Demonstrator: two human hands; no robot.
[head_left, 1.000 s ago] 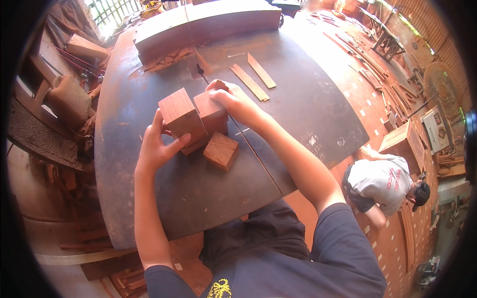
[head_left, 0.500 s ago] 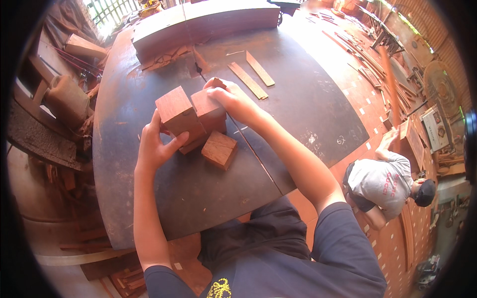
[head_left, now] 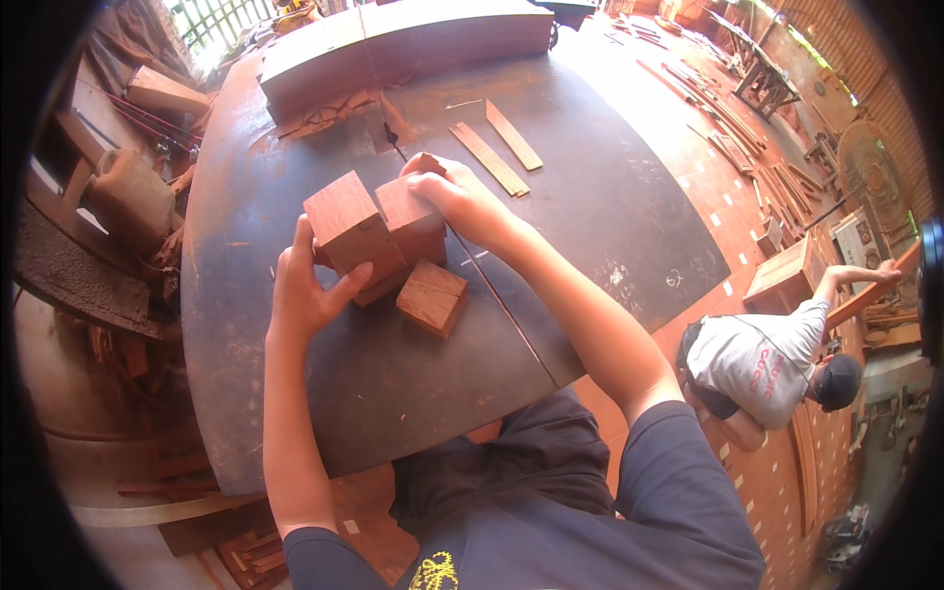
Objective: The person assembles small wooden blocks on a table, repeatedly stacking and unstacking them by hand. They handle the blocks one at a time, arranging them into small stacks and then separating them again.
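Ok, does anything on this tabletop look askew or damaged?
Only slightly askew: the small loose block on the dark tabletop sits turned at an angle to the held blocks beside it. Nothing there looks clearly broken.

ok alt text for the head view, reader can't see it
A person's left hand and right hand hold wooden blocks at a dark tabletop, where another block and two thin strips lie. At right, a co-worker grips a wooden plank.
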